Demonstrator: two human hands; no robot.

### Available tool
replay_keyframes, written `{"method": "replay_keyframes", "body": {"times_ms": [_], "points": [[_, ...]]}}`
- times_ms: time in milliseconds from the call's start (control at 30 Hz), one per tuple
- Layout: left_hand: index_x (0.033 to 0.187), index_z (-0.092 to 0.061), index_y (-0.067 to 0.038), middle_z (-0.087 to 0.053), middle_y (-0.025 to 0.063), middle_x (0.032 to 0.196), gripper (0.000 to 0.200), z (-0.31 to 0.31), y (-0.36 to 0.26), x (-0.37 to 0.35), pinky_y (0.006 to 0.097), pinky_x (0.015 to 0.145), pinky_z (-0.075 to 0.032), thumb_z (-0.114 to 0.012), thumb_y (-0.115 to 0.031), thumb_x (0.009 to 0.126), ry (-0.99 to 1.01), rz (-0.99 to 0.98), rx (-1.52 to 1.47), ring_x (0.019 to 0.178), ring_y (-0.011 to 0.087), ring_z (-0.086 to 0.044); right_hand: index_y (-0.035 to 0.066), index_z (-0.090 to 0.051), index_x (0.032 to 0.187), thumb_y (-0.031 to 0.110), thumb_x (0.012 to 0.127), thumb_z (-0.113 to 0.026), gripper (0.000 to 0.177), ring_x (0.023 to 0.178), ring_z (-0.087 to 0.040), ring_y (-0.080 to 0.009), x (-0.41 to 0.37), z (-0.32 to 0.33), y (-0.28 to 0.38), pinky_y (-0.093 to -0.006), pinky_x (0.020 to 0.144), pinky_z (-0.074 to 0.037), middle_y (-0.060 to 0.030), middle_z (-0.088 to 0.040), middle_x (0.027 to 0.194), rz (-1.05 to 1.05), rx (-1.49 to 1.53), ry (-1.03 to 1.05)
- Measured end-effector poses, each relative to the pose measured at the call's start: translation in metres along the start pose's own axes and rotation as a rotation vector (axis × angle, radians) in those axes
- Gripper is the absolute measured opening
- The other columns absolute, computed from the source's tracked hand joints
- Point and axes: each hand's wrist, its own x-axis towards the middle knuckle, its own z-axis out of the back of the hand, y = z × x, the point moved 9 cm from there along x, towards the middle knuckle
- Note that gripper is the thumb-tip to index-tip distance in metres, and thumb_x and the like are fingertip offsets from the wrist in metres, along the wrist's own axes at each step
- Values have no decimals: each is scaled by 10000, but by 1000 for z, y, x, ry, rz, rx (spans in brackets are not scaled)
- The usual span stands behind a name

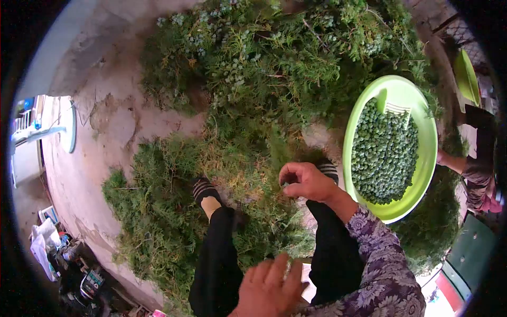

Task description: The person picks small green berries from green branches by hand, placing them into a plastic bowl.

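My right hand (305, 181) reaches out from a purple flowered sleeve above my right knee. Its fingers are curled and pinched on a small green cone at the fingertips. My left hand (270, 289) is low in front of me between my black-trousered legs, back up, fingers loosely together; what lies under it is hidden. A lime-green basin (422, 113) to the right of my right hand holds a heap of small green cones (384, 153). Conifer branches (274, 68) with cones are piled ahead of me, and more sprigs (158, 206) lie around my sandalled feet.
Another person (478, 169) sits at the right edge, one arm reaching toward the basin. A second green basin (467, 76) stands behind them. Bare concrete floor (105, 127) lies to the left, with clutter (79, 264) at the lower left.
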Motion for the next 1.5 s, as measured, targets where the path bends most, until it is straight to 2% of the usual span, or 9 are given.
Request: {"method": "replay_keyframes", "body": {"times_ms": [200,467,533,667,833,1000,1100,1333,1500], "points": [[1080,-493,-45,-497,162,1070,516,55,1,6,399,820,-398,-690,-209,632,-223,54,129,961,333,-481,13,-526,855,98,682,-594,204,651,-477,-73,-29,-19,81,-235,587,-414,5,-535,736,157,-223,-17],[1171,-419,-15,-467,155,1137,597,90,-29,7,379,886,-360,-682,-154,654,-539,-275,-254,1052,304,-448,28,-508,912,93,706,-600,235,642,-533,-57,-120,-91,170,-181,510,-408,-18,-565,771,98,217,94],[1185,-417,-5,-501,119,1119,569,73,-36,10,325,885,-363,-662,-122,685,-242,-362,-878,1043,196,-467,29,-509,909,104,704,-608,240,575,-526,-58,-141,-99,186,-168,483,-402,-25,-569,763,157,315,56],[1149,-455,13,-551,77,1031,472,54,-35,-2,270,824,-400,-625,-121,730,-74,-305,-1101,945,138,-507,12,-509,923,106,736,-587,224,487,-492,-58,-164,-103,188,-173,446,-394,-25,-562,698,225,208,-79],[1004,-535,19,-580,47,859,313,53,-23,-8,252,695,-427,-604,-141,743,-193,-333,-857,780,105,-514,28,-511,901,135,778,-575,175,413,-422,-65,-165,-103,161,-180,390,-334,-29,-543,648,229,344,-321],[857,-572,15,-548,5,727,186,55,-8,-10,242,595,-397,-592,-136,750,-159,-234,-618,680,69,-458,50,-507,845,229,796,-598,207,403,-367,-44,-144,-108,143,-174,364,-282,12,-495,629,188,428,-235],[750,-541,22,-486,61,623,157,75,-4,-19,263,527,-369,-568,-132,765,-252,-238,-720,590,93,-430,66,-501,793,210,777,-624,190,403,-331,-36,-135,-112,151,-162,348,-248,32,-429,594,154,362,-282],[760,-579,14,-506,-30,642,155,80,18,-21,216,554,-358,-574,-139,782,-263,-187,-1039,610,51,-432,67,-495,792,163,787,-580,129,457,-375,-71,-129,-98,172,-175,358,-271,-50,-495,673,284,637,-145],[782,-600,8,-545,-32,695,168,72,16,-17,192,578,-364,-589,-159,787,-192,-156,-1092,637,34,-457,52,-513,883,176,789,-567,165,497,-438,-82,-130,-110,177,-189,423,-324,-45,-548,720,271,464,-224]]}}
